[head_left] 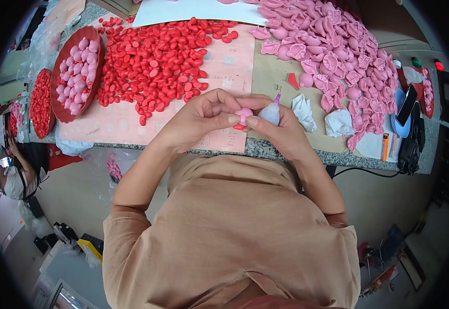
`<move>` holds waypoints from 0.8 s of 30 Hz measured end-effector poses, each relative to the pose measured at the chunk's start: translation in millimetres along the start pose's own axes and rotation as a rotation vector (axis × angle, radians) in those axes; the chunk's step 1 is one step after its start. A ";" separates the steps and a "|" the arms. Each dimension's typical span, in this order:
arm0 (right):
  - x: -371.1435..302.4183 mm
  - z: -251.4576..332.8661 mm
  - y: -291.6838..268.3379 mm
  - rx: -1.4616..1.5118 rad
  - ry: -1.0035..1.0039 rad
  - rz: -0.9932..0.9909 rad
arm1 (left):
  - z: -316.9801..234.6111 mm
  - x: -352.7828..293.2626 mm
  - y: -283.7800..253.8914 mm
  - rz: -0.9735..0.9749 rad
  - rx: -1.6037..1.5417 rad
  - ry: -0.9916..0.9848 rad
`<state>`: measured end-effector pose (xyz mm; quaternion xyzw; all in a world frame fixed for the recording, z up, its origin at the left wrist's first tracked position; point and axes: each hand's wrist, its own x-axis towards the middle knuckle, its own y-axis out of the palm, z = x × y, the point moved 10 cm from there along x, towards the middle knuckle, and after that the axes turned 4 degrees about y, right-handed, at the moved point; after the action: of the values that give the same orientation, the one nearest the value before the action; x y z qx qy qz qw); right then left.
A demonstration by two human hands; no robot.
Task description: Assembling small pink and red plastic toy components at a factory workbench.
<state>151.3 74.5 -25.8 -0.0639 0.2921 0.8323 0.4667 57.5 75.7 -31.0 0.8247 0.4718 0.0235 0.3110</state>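
Note:
Close over the table's front edge, my left hand and my right hand meet at a small rounded pink piece with a red piece at its underside. Both thumbs and fingertips press on it from either side. Tucked in my right hand is a translucent squeeze bottle, its thin purple tip pointing up. Beyond my left hand spreads a heap of glossy red pieces. A pile of pink moulded pieces, some with ruffled rims, covers the right side of the table.
A red bowl of pink-and-red pieces stands at the left, beside another red bowl of red pieces. Crumpled tissues lie right of my hands, with an orange marker and a phone farther right. Another person is at far left.

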 end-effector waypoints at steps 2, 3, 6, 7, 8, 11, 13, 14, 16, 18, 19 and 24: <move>-0.5 -0.6 -1.5 -0.030 0.009 -0.017 | -2.0 0.1 2.0 -0.004 -0.019 0.005; -0.1 -0.9 -1.5 -0.029 0.007 -0.017 | -3.2 0.2 3.3 -0.003 -0.018 0.005; 2.1 -2.3 -1.9 -0.017 -0.001 -0.023 | -6.2 1.2 4.6 -0.013 -0.034 0.029; 3.4 -3.1 -2.4 0.044 0.001 -0.028 | -3.2 1.5 0.4 -0.049 -0.064 0.021; 4.4 -3.9 -2.5 0.105 0.003 -0.032 | -1.3 1.5 -3.1 -0.084 -0.093 0.013; 5.7 -1.4 -6.1 0.154 -0.055 -0.096 | -2.7 2.1 -3.5 -0.125 -0.148 -0.028; 5.5 -0.1 -7.6 0.116 -0.065 -0.111 | -2.0 1.1 -6.7 -0.138 -0.127 -0.040; 4.9 1.4 -9.3 0.078 -0.074 -0.128 | -0.8 0.8 -8.9 -0.150 -0.108 -0.053; 2.4 6.6 -8.4 0.024 -0.058 -0.139 | 0.5 1.5 -10.5 -0.159 -0.092 -0.063; 0.6 8.3 -9.7 -0.030 -0.041 -0.152 | 1.1 1.9 -11.4 -0.166 -0.077 -0.075; 0.2 8.2 -9.4 -0.027 -0.037 -0.139 | 1.3 1.7 -11.3 -0.161 -0.048 -0.091; 0.7 3.7 -9.5 -0.044 -0.006 -0.117 | 2.4 2.3 -12.0 -0.136 0.025 -0.113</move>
<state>159.3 80.7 -27.1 -0.0889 0.2680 0.8102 0.5137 50.5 80.7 -39.9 0.7945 0.5087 -0.0502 0.3277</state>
